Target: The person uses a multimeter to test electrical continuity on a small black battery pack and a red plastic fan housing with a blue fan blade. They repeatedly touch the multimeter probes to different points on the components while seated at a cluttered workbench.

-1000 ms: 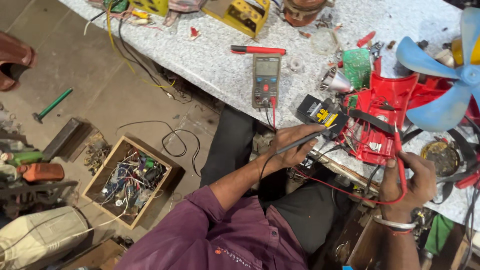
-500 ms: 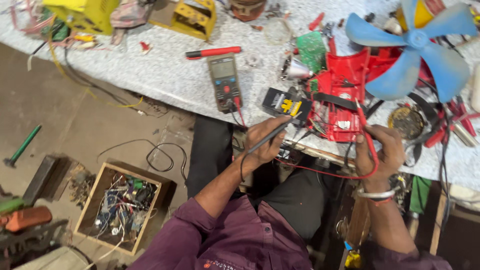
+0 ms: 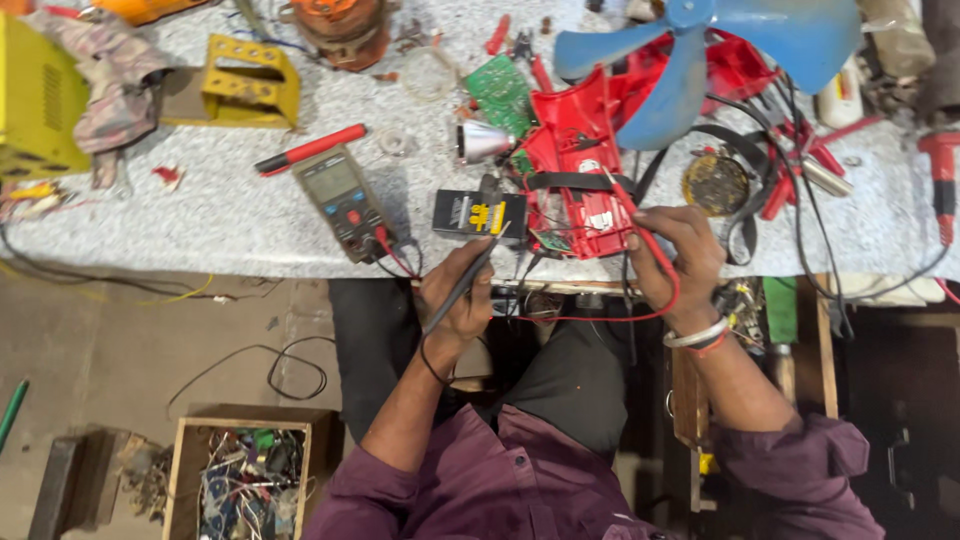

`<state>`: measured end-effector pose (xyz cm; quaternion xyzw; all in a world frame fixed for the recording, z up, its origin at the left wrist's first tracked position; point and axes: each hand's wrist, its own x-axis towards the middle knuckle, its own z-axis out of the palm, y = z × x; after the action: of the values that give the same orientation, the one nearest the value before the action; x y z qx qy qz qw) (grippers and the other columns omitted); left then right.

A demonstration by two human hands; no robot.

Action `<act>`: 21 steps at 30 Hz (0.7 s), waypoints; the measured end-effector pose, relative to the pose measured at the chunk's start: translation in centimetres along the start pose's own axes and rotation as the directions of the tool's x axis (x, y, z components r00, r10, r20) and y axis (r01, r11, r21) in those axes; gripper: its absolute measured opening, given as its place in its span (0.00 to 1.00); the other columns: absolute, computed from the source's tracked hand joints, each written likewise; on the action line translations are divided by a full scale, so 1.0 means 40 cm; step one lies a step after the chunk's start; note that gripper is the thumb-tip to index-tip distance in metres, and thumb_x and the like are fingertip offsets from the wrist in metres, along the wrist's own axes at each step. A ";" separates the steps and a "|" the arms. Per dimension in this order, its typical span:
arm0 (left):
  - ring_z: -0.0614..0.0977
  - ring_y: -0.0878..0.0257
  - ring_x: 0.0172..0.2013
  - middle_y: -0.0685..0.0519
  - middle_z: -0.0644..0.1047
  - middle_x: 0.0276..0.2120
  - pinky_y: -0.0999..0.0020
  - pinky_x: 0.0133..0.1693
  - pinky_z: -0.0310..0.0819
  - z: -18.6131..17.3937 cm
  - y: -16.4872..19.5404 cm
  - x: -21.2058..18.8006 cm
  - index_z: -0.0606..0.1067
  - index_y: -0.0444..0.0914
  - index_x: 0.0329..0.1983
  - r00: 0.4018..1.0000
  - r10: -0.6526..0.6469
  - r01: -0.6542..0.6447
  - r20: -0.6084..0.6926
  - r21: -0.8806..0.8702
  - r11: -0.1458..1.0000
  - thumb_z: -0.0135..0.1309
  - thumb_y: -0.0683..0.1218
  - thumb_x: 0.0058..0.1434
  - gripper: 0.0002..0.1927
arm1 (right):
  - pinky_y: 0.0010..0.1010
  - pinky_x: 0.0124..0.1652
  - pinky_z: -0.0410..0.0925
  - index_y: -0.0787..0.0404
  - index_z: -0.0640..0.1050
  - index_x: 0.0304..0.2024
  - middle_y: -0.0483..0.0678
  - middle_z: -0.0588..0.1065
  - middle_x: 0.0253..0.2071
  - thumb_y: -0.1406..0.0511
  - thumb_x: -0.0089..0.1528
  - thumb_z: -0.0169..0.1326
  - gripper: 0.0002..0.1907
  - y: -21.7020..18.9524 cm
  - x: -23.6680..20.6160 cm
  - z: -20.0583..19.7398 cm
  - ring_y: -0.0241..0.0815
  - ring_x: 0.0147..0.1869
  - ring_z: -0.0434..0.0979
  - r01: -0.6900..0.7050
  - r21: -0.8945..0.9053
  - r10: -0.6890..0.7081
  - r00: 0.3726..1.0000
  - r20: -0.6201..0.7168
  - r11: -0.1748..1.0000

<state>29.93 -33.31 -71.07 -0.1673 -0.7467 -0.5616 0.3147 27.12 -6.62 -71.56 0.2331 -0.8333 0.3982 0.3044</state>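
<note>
Grip, left hand (image 3: 455,300): clenched around a black test probe (image 3: 470,280), held like a pen, tip angled up toward the small black-and-yellow block (image 3: 480,213) at the counter (image 3: 230,220) edge. Grip, right hand (image 3: 675,260): pinched on a red test probe (image 3: 640,225), its tip resting on the open red plastic housing (image 3: 580,170); the red lead loops below the wrist.

Items, left to right:
- Yellow metal box (image 3: 40,95) with a rag draped beside it, far left.
- Yellow perforated bracket (image 3: 245,80).
- Red-handled screwdriver (image 3: 310,148), lying flat.
- Digital multimeter (image 3: 340,200), face up, near the counter edge, leads plugged in.
- Green circuit board (image 3: 500,90), just beside the housing.
- Blue fan blade (image 3: 720,40), above the housing.
- Wooden crate of wire scraps (image 3: 240,480) on the floor, lower left.

Handling, judged: probes are light and stiff with thin, soft leads that may snag; best held on the insulated barrel, away from the metal tip. The housing looks rigid but light and could shift under pressure; exposed wiring inside appears fragile.
</note>
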 end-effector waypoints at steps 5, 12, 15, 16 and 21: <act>0.81 0.58 0.30 0.49 0.77 0.31 0.65 0.34 0.75 0.020 -0.003 0.000 0.73 0.34 0.57 1.000 -0.019 0.019 0.004 0.022 1.000 0.50 0.44 0.73 0.13 | 0.36 0.47 0.71 0.65 0.79 0.47 0.54 0.78 0.44 0.71 0.64 0.63 0.10 0.012 0.006 -0.010 0.50 0.46 0.79 0.007 -0.003 -0.007 1.000 0.014 1.000; 0.82 0.60 0.30 0.49 0.78 0.31 0.68 0.34 0.75 0.052 -0.015 -0.007 0.74 0.35 0.57 0.999 -0.033 0.033 0.005 0.034 0.999 0.49 0.45 0.74 0.12 | 0.37 0.47 0.71 0.65 0.79 0.46 0.54 0.78 0.44 0.71 0.63 0.64 0.10 0.027 0.010 -0.022 0.50 0.46 0.79 0.016 -0.004 -0.016 1.000 0.003 1.000; 0.81 0.63 0.27 0.51 0.78 0.29 0.69 0.32 0.74 0.065 -0.019 -0.008 0.73 0.35 0.57 0.999 -0.041 0.041 -0.005 0.032 0.999 0.49 0.46 0.74 0.13 | 0.37 0.47 0.72 0.65 0.79 0.46 0.54 0.78 0.44 0.71 0.62 0.64 0.10 0.036 0.010 -0.030 0.51 0.46 0.79 0.021 -0.021 -0.021 1.000 0.001 1.000; 0.81 0.63 0.27 0.51 0.78 0.29 0.69 0.32 0.74 0.069 -0.020 -0.008 0.73 0.35 0.57 0.999 -0.041 0.041 -0.007 0.024 0.999 0.49 0.46 0.74 0.13 | 0.37 0.47 0.72 0.65 0.80 0.46 0.54 0.78 0.44 0.71 0.62 0.64 0.11 0.039 0.010 -0.032 0.51 0.46 0.79 0.017 -0.023 -0.017 1.000 0.006 1.000; 0.81 0.63 0.27 0.50 0.79 0.29 0.70 0.33 0.75 0.083 -0.026 -0.002 0.73 0.35 0.58 0.999 -0.044 0.044 -0.015 0.019 0.999 0.48 0.47 0.75 0.14 | 0.38 0.47 0.71 0.65 0.80 0.47 0.54 0.78 0.44 0.72 0.62 0.64 0.11 0.052 0.015 -0.038 0.51 0.46 0.79 0.026 -0.019 -0.026 1.000 0.011 0.999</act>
<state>28.41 -30.49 -72.45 -0.1436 -0.7534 -0.5621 0.3095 25.86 -4.29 -71.49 0.2432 -0.8356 0.3850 0.3071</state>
